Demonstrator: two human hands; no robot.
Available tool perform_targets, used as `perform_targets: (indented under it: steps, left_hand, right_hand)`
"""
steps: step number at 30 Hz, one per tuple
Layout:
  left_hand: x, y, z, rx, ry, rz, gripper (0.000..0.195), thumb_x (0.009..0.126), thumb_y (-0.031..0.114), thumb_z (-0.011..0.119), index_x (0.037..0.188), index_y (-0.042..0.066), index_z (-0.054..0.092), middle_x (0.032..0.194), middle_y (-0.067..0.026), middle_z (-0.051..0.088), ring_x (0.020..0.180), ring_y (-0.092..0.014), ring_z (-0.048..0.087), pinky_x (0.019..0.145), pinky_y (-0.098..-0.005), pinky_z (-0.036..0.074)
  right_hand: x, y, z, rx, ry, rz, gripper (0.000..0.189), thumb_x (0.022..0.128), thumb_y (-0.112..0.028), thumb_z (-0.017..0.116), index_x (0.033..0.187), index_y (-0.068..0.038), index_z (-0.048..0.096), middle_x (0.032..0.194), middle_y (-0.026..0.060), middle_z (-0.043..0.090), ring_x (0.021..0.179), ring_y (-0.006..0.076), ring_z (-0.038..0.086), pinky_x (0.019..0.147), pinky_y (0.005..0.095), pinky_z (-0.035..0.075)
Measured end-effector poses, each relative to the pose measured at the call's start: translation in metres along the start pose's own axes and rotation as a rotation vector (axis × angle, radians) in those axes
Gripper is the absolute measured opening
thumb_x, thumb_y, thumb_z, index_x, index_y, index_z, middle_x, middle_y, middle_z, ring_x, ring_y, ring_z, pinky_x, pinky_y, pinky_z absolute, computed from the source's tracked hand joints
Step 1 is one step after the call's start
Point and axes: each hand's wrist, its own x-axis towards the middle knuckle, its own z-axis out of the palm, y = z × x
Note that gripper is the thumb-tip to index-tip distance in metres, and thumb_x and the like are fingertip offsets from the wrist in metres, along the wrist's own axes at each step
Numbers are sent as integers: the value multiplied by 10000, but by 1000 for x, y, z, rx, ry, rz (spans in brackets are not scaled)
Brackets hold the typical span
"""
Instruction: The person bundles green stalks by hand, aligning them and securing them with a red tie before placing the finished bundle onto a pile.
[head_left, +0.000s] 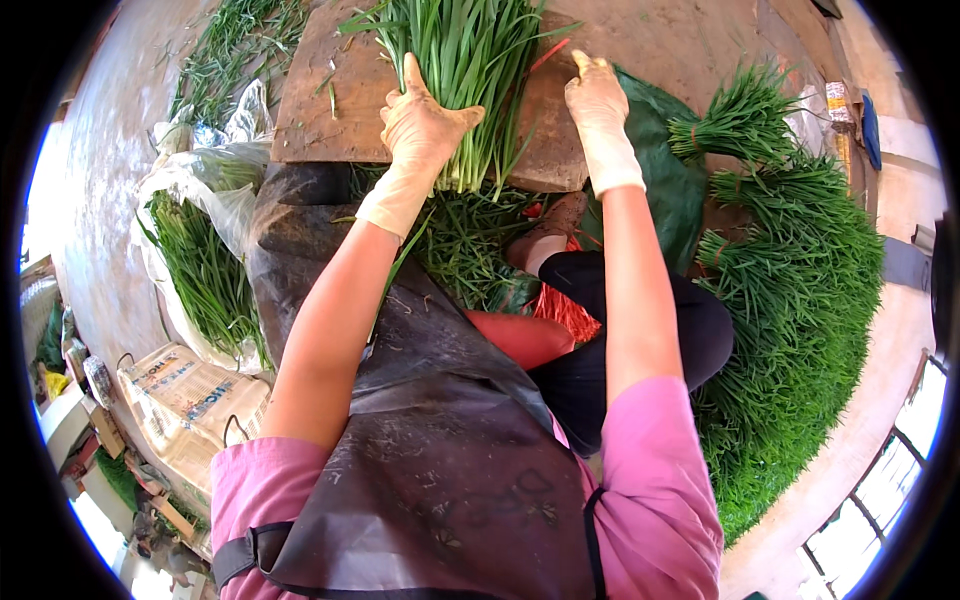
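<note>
A loose bunch of long green leaves, which look like garlic chives (469, 67), lies on a wooden board (330, 97), its pale stem ends over the near edge. My left hand (426, 124), in a pale yellowish glove, rests at the bunch's left side and stem end, thumb and fingers spread. My right hand (596, 94), gloved alike, is over the right side of the board, its fingers bent together. A thin red strip (550, 55) lies between the bunch and my right hand; whether the fingers touch it I cannot tell.
Tied green bunches (787, 322) are piled at the right beside a dark green sheet (660, 165). Red strands (566, 311) lie by my legs, near leaf scraps (469, 240). At the left are a plastic bag of greens (202, 262) and a printed woven bag (187, 405).
</note>
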Motion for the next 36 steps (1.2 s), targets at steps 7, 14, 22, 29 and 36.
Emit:
perform_targets:
  steps: [7, 14, 22, 29, 36]
  left_hand:
    - [-1, -4, -1, 4, 61, 4, 1249, 636, 570, 840, 1568, 150, 122, 1311, -262, 486, 1199, -395, 488, 970, -478, 463]
    - [-3, -1, -6, -13, 38, -15, 1242, 633, 573, 838, 1566, 148, 137, 1309, -256, 504, 1201, -400, 498, 966, -485, 466]
    - [-3, -6, -8, -51, 32, -28, 1242, 627, 559, 840, 1568, 161, 132, 1306, -260, 510, 1205, -404, 497, 966, -489, 465]
    - [-6, -4, -11, -26, -9, -52, 1220, 651, 576, 828, 1570, 180, 130, 1323, -238, 508, 1227, -383, 486, 971, -482, 468]
    - [2, -20, 2, -56, 120, 21, 1198, 653, 595, 810, 1565, 134, 184, 1233, -208, 548, 1159, -368, 523, 878, -508, 491]
  right_hand:
    - [38, -8, -11, -264, -175, -443, 202, 905, -150, 532, 1029, -115, 689, 1139, 116, 660, 1068, 308, 632, 859, 440, 533]
    - [30, -2, -32, -244, -361, -313, 330, 888, -166, 544, 1211, -134, 603, 1138, 120, 654, 1071, 304, 643, 884, 431, 533]
    - [84, -8, -30, -223, -532, -446, 322, 861, -208, 623, 1173, -129, 621, 1189, 145, 611, 1120, 334, 594, 909, 452, 494]
    - [59, -8, -48, -406, -746, -358, 211, 839, -239, 624, 974, -90, 689, 990, 145, 705, 965, 362, 653, 824, 443, 525]
    - [-51, -17, -104, 29, -1200, -179, 193, 824, -218, 663, 787, -31, 633, 707, 94, 660, 703, 172, 639, 658, 321, 500]
